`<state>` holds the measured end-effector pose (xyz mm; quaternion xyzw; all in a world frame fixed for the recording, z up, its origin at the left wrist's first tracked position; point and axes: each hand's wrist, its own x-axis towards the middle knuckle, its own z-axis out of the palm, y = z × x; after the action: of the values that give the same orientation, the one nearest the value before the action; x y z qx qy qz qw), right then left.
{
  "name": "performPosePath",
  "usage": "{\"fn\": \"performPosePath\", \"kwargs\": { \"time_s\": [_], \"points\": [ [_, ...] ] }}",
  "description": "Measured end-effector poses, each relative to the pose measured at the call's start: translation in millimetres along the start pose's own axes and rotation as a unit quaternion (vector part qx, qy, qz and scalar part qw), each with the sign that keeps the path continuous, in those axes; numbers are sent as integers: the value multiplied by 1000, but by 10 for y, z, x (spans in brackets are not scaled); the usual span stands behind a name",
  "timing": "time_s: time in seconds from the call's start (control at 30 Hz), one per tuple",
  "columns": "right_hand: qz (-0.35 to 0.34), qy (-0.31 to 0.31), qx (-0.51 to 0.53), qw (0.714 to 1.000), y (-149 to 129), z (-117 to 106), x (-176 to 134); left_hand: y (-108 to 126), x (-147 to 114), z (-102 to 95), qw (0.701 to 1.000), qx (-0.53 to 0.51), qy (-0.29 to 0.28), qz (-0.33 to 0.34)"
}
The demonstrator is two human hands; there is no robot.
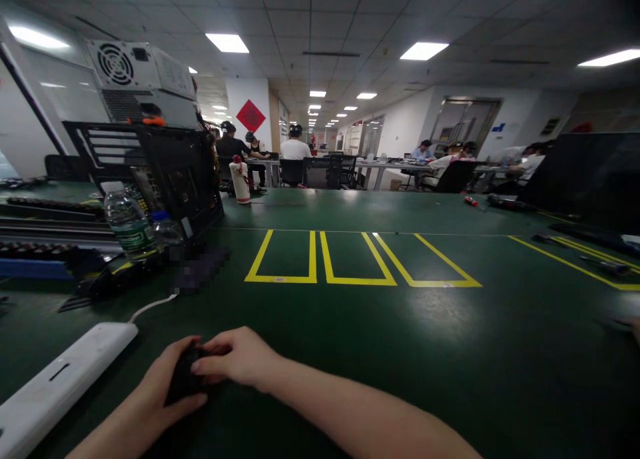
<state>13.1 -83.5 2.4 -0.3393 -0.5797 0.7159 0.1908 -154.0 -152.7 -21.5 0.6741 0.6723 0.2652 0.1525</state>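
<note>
Near the front edge of the view, a small dark object [183,377] sits between my two hands; its exact kind cannot be made out. My left hand [159,384] curls around it from the left, thumb below and fingers above. From the right, my right hand [241,356] reaches in with thumb and fingertips pinched on its upper right side. Much of the object is hidden by the fingers. Below them spreads the green tabletop [320,346]. Left of my hands lies a white power strip [75,372] with a white cable.
A black computer case [175,172] with power supply units [143,72] on top stands at left, beside a water bottle [127,222]. Yellow tape outlines [285,279] mark the table's middle. A black monitor [590,179] and tools are at right. People sit at tables behind.
</note>
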Motion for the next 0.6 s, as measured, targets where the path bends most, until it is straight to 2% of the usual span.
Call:
{"fn": "performPosePath", "kwargs": {
  "time_s": [0.1,0.17,0.27,0.37,0.43,0.6],
  "points": [
    [7,10,23,1000,-153,-466,-271,531,310,169,996,-48,-78,14],
    [1,29,7,1000,-217,-772,-430,844,528,304,992,-67,-108,20],
    [-16,82,5,996,-227,-1185,-571,1170,864,506,983,-96,-138,79],
    [-41,149,3,988,-175,-1507,-614,1348,1192,700,966,-122,-172,152],
    [-72,185,-12,980,-141,-1655,-618,1419,1383,818,956,-126,-171,203],
    [-171,278,-67,943,-94,-1787,-608,1487,1662,1011,942,-83,-82,315]
  ]
}}
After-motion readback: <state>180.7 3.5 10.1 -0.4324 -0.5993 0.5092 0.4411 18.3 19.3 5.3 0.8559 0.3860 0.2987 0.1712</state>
